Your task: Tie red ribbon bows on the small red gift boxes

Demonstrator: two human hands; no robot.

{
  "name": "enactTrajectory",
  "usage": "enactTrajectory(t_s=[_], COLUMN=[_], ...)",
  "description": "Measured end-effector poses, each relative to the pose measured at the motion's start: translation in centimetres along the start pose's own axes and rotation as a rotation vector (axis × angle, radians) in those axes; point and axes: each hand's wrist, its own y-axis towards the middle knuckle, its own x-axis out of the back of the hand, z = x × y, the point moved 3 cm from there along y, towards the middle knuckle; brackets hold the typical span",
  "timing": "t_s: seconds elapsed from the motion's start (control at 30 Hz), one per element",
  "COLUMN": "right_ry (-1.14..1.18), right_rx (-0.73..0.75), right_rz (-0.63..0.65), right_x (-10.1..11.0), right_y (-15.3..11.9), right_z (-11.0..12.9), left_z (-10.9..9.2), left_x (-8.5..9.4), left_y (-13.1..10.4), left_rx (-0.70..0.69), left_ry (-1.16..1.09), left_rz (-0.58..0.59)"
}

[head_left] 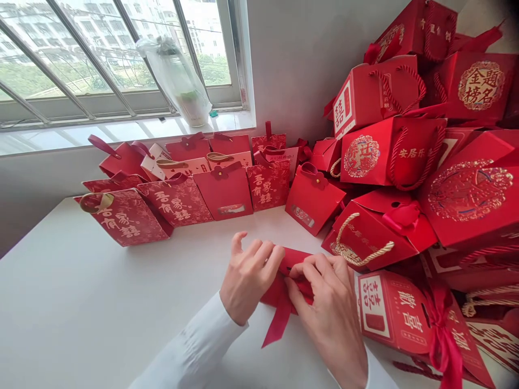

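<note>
A small red gift box (298, 254) lies on the white table in front of me, largely covered by my hands. A loose end of dark red ribbon (279, 324) hangs from its near side. My left hand (253, 273) grips the left part of the box with curled fingers, its little finger raised; the thumb is hidden. With thumb and fingertips together, my right hand (324, 292) pinches the ribbon over a dark slot in the top of the box. The exact hold of both sets of fingertips is partly covered.
Small red bags (174, 202) line the wall below the window. Stacked red gift boxes (389, 148) with rope handles rise close on the right. A box with a ribbon bow (405, 319) lies beside my right hand. A bagged cup (190, 102) stands on the sill.
</note>
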Motion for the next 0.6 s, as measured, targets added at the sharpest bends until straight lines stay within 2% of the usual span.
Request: enactTrajectory(t_s=[0.17, 0.27, 0.37, 0.5, 0.6], right_ry=[-0.007, -0.014, 0.007, 0.114, 0.175], right_rx=[0.011, 0.007, 0.018, 0.034, -0.041], right_rz=[-0.009, -0.012, -0.022, -0.085, -0.114], right_x=[-0.1, -0.1, 0.2, 1.4, 2.4], right_y=[0.1, 0.0, -0.1, -0.3, -0.3], right_z=[-0.2, -0.1, 0.1, -0.2, -1.8], left_z=[0.3, 0.5, 1.1, 2.2, 2.7], left_x=[-0.3, -0.4, -0.6, -1.0, -1.0], left_y=[-0.2, -0.3, -0.3, -0.5, -0.5], left_rx=[-0.025, 0.0, 0.138, 0.425, 0.521], left_ry=[-0.048, -0.102, -0.304, -0.809, -0.951], left_rz=[-0.05, -0.042, 0.09, 0.386, 0.464])
